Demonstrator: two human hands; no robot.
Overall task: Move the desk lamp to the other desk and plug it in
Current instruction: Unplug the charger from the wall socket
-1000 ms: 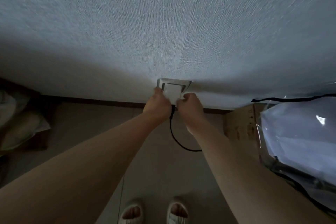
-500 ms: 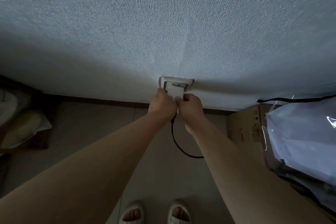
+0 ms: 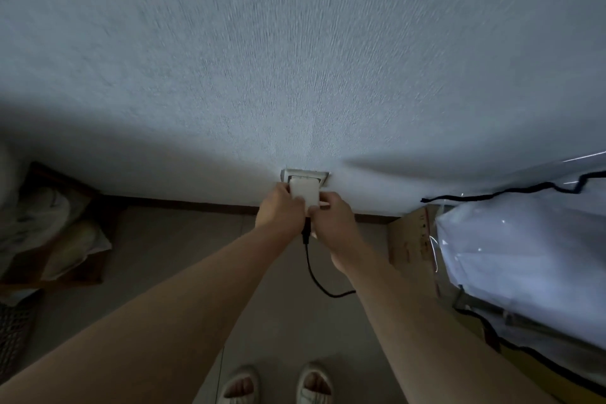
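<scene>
Item: white plug adapter (image 3: 304, 191), blocky, seated against the wall socket (image 3: 305, 176) low on the textured wall; black cable (image 3: 314, 275) hung from its underside, curving right. Cardboard box (image 3: 410, 236) at right, contents unseen. Left hand (image 3: 280, 208) and right hand (image 3: 334, 220) were both curled closed around the adapter, one on either side.
</scene>
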